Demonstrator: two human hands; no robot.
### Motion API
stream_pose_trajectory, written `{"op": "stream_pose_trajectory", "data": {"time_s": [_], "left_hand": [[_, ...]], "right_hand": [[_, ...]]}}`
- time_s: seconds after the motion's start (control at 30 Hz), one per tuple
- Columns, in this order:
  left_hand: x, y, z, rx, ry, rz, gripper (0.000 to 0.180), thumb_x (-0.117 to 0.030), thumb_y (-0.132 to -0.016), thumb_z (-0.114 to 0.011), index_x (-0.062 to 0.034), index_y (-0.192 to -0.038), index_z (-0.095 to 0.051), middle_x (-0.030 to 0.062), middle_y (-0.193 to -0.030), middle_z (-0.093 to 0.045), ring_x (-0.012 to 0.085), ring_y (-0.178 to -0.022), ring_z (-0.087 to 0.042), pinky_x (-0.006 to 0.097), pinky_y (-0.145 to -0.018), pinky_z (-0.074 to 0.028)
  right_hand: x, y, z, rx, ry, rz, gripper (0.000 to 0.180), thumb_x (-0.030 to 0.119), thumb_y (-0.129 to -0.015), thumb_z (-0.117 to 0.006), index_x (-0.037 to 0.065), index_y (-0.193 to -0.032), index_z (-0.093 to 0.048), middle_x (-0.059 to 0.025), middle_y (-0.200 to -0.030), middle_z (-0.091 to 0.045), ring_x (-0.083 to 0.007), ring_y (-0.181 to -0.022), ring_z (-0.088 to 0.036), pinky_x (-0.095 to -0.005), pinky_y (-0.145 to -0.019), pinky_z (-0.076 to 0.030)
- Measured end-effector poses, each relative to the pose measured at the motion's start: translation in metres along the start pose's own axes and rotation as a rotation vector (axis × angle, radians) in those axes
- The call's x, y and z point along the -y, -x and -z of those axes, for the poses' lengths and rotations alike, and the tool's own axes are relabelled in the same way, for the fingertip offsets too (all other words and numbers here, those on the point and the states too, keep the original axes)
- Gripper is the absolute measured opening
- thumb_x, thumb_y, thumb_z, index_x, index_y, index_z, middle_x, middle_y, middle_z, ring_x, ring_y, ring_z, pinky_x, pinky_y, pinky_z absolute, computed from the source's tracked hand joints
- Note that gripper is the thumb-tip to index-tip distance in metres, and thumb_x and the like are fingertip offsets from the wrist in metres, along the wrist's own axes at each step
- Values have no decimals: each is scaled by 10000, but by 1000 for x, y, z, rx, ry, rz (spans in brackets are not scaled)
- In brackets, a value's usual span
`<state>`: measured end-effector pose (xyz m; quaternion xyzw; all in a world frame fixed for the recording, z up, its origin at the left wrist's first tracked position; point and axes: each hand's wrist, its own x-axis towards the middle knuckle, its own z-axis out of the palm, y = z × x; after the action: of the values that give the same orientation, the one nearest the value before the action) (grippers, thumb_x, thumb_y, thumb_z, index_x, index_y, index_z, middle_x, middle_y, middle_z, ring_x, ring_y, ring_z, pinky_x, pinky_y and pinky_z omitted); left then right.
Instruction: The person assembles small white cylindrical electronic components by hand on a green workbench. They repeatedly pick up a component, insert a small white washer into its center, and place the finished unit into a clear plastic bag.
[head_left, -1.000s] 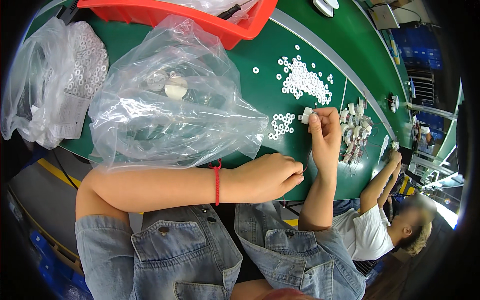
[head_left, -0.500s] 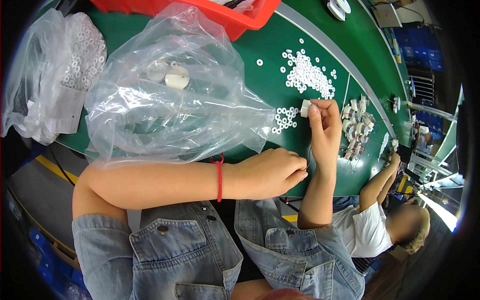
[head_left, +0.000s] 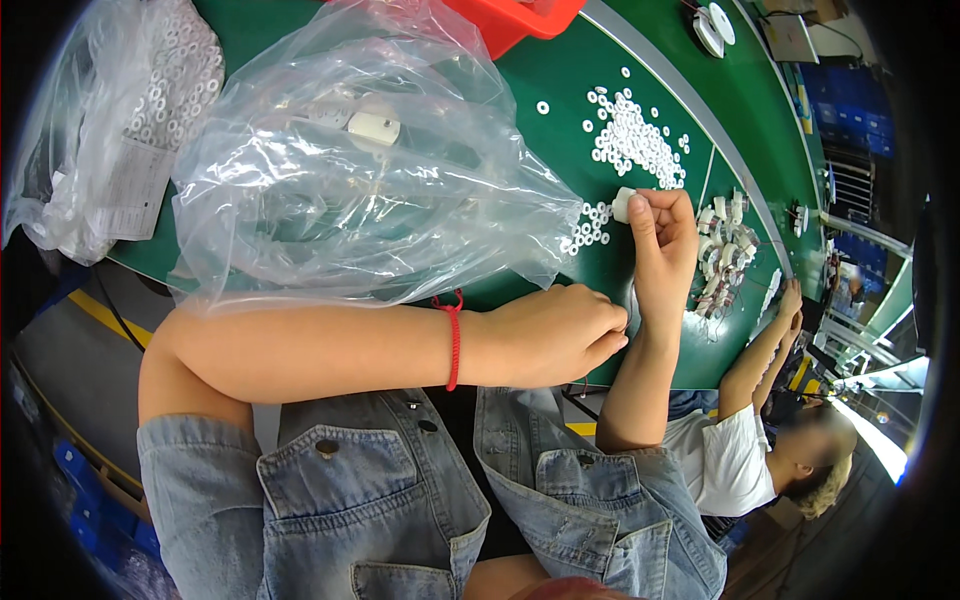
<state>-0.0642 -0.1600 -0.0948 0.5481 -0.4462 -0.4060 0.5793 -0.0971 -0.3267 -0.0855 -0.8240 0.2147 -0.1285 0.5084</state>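
My right hand (head_left: 665, 240) pinches a small white round part (head_left: 623, 204), like a short cylinder, between thumb and fingers above the green table (head_left: 560, 80). To its left, my left hand (head_left: 565, 335) is closed with thumb and fingertips pressed together; what they hold, if anything, is too small to make out. A small group of white rings (head_left: 590, 232) lies by the mouth of a large clear plastic bag (head_left: 300, 225). Inside that bag shows a white round part (head_left: 374, 127). Beyond my right hand spreads a bigger pile of white rings (head_left: 635, 140).
A bag full of white rings (head_left: 170, 90) stands at the far left. The red bin (head_left: 500, 25) is at the back. Right of my right hand lies a heap of white parts with thin wires (head_left: 722, 250). Another person (head_left: 735, 455) works at the table further right.
The whole view has shifted a little, so the table's things appear slightly higher and further right. Both hands keep nearly the same pose, the right still pinching the white part.
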Motion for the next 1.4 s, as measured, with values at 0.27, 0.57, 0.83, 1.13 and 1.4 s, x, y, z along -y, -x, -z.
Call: {"op": "stream_pose_trajectory", "data": {"time_s": [0.27, 0.57, 0.83, 1.13, 1.4], "left_hand": [[1, 1, -1, -14, -8, -14, 259, -175, -960, -537, 38, -821, -584, 202, -799, -623, 395, -700, -611, 475, -665, -468], [1, 1, -1, -5, -30, 3, 269, -180, -963, -532, 30, -798, -570, 198, -790, -614, 398, -708, -609, 486, -669, -467], [1, 1, -1, 1, -36, -3, 287, -188, -965, -527, 32, -785, -567, 202, -783, -611, 399, -717, -608, 487, -674, -465], [1, 1, -2, -22, -24, -23, 293, -184, -963, -529, 33, -768, -561, 202, -765, -610, 402, -697, -605, 491, -663, -463], [1, 1, -1, -7, -41, -22, 286, -180, -958, -532, 32, -769, -564, 209, -767, -615, 403, -711, -610, 492, -669, -470]], "right_hand": [[2, 1, -1, -13, 19, -19, 163, 141, -938, -673, 17, -914, -571, 48, -678, -545, 6, -576, -396, -176, -507, -274], [9, 1, -5, -64, 7, -67, 178, 146, -932, -682, 17, -882, -571, -7, -724, -640, 2, -569, -461, -170, -498, -302], [5, 0, -8, -96, 57, -31, 208, 158, -924, -695, 24, -841, -560, 2, -682, -622, 1, -554, -454, -171, -492, -294], [5, -1, -10, -127, 103, -18, 225, 159, -915, -706, 33, -815, -548, 23, -640, -580, 2, -539, -431, -175, -482, -270], [1, 2, -6, -105, 271, -25, 244, 172, -911, -709, 28, -850, -522, 23, -579, -520, -15, -509, -380, -217, -451, -240]]}}
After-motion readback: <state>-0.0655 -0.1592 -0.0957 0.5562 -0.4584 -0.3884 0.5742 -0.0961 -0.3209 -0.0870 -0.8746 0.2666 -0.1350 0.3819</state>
